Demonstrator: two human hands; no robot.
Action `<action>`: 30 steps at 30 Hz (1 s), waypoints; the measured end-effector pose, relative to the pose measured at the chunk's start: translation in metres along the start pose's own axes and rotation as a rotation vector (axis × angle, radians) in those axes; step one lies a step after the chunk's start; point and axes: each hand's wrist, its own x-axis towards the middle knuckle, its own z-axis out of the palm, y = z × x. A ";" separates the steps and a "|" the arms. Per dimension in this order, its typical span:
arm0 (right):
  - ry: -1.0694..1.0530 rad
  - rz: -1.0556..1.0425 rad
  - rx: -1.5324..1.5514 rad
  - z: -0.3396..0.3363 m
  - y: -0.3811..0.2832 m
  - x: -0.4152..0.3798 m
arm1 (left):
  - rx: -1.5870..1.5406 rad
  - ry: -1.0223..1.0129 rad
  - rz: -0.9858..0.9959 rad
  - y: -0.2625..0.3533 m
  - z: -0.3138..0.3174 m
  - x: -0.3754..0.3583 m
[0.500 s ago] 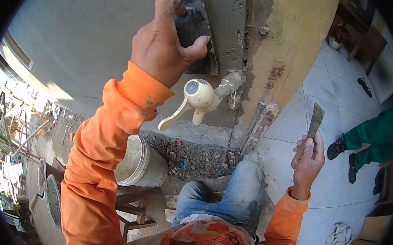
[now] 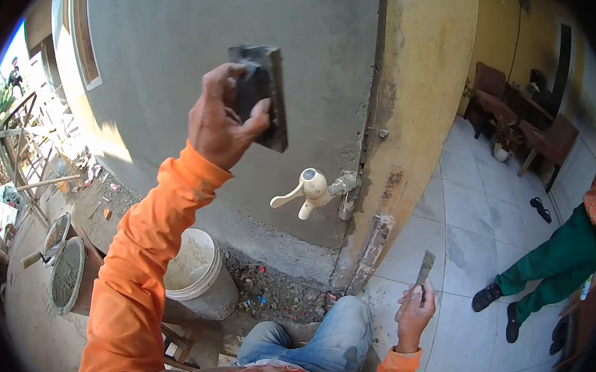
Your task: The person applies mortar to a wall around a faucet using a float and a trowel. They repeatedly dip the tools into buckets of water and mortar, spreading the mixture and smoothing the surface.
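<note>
My left hand grips a black plastering float by its back, fingers over the top and thumb on the near side. The float is tilted in front of the grey rendered wall, with its right edge showing. Below and to the right of it, a cream plastic tap sticks out from the wall on a mortar-smeared pipe. Low on the right, my right hand is closed around the handle of a putty knife, its blade pointing up over the tiled floor.
A white bucket stands under my left arm, and a tub of wet mortar is further left. Rubble lines the wall's foot. A person in green trousers stands at right on the tiles, with chairs behind.
The view has tipped upward. My left hand has shifted the float leftward relative to the tap and turned it so its edge shows. My right hand still holds the putty knife.
</note>
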 end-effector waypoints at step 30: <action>-1.172 -0.521 0.002 0.153 -0.002 -0.128 | -1.269 0.538 -1.379 0.070 -0.145 -0.292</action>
